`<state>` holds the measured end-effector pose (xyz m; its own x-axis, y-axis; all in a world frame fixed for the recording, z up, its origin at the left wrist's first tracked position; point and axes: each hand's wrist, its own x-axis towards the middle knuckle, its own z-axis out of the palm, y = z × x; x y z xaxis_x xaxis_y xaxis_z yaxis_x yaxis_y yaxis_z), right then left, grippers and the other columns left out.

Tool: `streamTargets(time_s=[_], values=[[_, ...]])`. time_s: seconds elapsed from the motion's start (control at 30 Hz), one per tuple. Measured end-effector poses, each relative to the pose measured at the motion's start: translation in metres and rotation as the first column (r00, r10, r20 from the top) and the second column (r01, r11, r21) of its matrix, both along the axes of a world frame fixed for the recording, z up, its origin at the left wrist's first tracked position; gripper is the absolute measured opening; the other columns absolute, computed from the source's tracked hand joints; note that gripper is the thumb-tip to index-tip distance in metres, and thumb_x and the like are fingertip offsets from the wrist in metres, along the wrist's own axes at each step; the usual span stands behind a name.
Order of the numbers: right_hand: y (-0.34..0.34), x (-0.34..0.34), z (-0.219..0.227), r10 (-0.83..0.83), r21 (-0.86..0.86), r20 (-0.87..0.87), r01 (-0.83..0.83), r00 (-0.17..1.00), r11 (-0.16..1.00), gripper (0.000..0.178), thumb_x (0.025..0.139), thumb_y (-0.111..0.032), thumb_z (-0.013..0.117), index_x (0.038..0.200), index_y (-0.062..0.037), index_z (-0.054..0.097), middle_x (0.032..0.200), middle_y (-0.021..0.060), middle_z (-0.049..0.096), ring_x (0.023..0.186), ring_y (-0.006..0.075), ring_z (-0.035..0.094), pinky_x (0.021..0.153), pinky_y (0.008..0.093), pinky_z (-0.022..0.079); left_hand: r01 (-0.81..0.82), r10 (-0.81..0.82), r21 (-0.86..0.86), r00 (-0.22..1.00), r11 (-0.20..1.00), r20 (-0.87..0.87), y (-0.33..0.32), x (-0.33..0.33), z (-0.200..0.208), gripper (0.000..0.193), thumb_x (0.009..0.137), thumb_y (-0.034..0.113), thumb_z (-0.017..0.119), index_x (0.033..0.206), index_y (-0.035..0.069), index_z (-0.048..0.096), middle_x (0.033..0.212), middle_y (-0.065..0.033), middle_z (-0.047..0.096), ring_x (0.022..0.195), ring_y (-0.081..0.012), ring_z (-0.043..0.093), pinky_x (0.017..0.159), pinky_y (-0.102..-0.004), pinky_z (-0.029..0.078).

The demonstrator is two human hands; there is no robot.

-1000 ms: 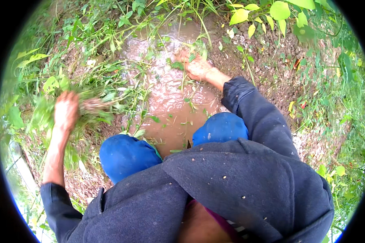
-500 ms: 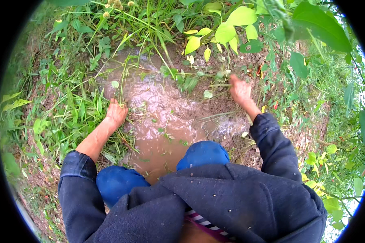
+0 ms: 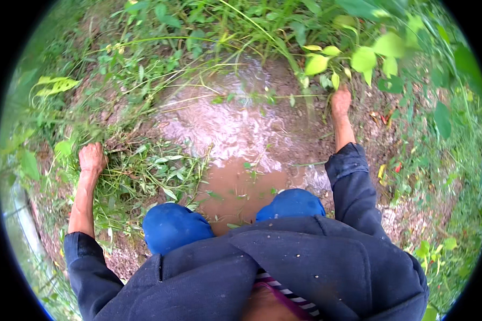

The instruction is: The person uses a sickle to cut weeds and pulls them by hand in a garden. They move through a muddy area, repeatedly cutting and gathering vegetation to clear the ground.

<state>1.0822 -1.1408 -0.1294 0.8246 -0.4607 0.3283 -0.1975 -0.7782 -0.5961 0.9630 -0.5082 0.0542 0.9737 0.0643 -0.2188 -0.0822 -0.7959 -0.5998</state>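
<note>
My left hand [image 3: 92, 158] is closed at the outer edge of a heap of green weeds [image 3: 163, 171], with stems and leaves around its fingers. Across the muddy water [image 3: 241, 184], my right hand [image 3: 341, 102] is closed too, by the wet bank under some yellow-green leaves [image 3: 363, 59]. A long thin stem [image 3: 300, 96] runs over the water toward that hand and seems to end in its grip. The fingertips of both hands are mostly hidden.
My blue-covered knees [image 3: 175, 227] are at the water's near side. Tall grass [image 3: 262, 27] grows along the far edge. Brown soil [image 3: 412, 142] with scattered leaves lies to the right, and large leaves [image 3: 468, 69] overhang at the upper right.
My left hand has moved left, from the water's edge to the outside of the weed heap. My right hand has shifted right and away from me, and the view has tilted.
</note>
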Motion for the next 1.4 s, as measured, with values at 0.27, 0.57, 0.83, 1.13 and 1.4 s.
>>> streamTargets(time_s=[0.27, 0.57, 0.83, 1.13, 1.4], values=[[0.092, -0.061, 0.016, 0.348, -0.016, -0.098, -0.351, 0.932, 0.936, 0.015, 0.074, -0.018, 0.05, 0.07, -0.0043, 0.052, 0.057, 0.0111, 0.052, 0.05, 0.024, 0.051, 0.048, 0.0325, 0.043, -0.028, 0.015, -0.5, 0.999, 0.865, -0.031, -0.044, 0.0, -0.046, 0.031, 0.056, 0.019, 0.057, 0.079, -0.002, 0.053, 0.066, -0.0201, 0.054, 0.061, -0.033, 0.054, 0.058, -0.039, 0.045], [0.165, 0.0, 0.058, 0.345, -0.113, -0.625, -0.519, 0.7, 0.847, 0.051, 0.074, -0.046, 0.046, 0.107, -0.0072, 0.043, 0.078, 0.0136, 0.056, 0.072, 0.0316, 0.055, 0.06, 0.0415, 0.046, -0.085, -0.037, -0.57, 0.979, 0.817, -0.199, -0.03, 0.026, -0.106, 0.034, 0.054, 0.02, 0.057, 0.08, -0.001, 0.052, 0.066, -0.0178, 0.053, 0.067, -0.0328, 0.052, 0.065, -0.0405, 0.043], [0.204, 0.083, 0.0, 0.627, 0.057, -0.609, -0.762, 0.485, 0.645, 0.028, 0.078, -0.025, 0.039, 0.102, -0.0147, 0.048, 0.102, 0.012, 0.05, 0.1, 0.0251, 0.044, 0.091, 0.0476, 0.024, 0.588, -0.629, -0.379, 0.777, 0.714, 0.02, -0.113, 0.057, -0.069, 0.02, 0.058, 0.014, 0.053, 0.076, 0.006, 0.054, 0.085, -0.008, 0.053, 0.092, -0.0202, 0.042, 0.081, -0.0307, 0.03], [0.249, -0.01, 0.019, 0.655, 0.43, -0.49, -0.494, 0.576, 0.756, 0.035, 0.084, -0.032, 0.033, 0.087, -0.0035, 0.053, 0.082, 0.0183, 0.056, 0.077, 0.0319, 0.054, 0.067, 0.0394, 0.043, 0.679, -0.817, -0.611, 0.57, 0.407, 0.088, -0.166, 0.026, -0.121, 0.017, 0.065, 0.013, 0.048, 0.077, 0.002, 0.052, 0.095, -0.0124, 0.049, 0.086, -0.0248, 0.048, 0.073, -0.0336, 0.039], [0.293, 0.056, 0.017, 0.744, -0.075, -0.337, -0.804, 0.577, 0.589, 0.071, 0.061, -0.04, 0.061, 0.119, -0.0081, 0.034, 0.13, 0.0169, 0.016, 0.117, 0.0368, 0.02, 0.099, 0.047, 0.009, 0.525, -0.651, -0.662, 0.755, 0.535, 0.073, -0.165, 0.014, -0.092, 0.028, 0.069, 0.011, 0.045, 0.096, 0.005, 0.046, 0.092, -0.014, 0.043, 0.08, -0.0249, 0.047, 0.071, -0.0331, 0.039]])
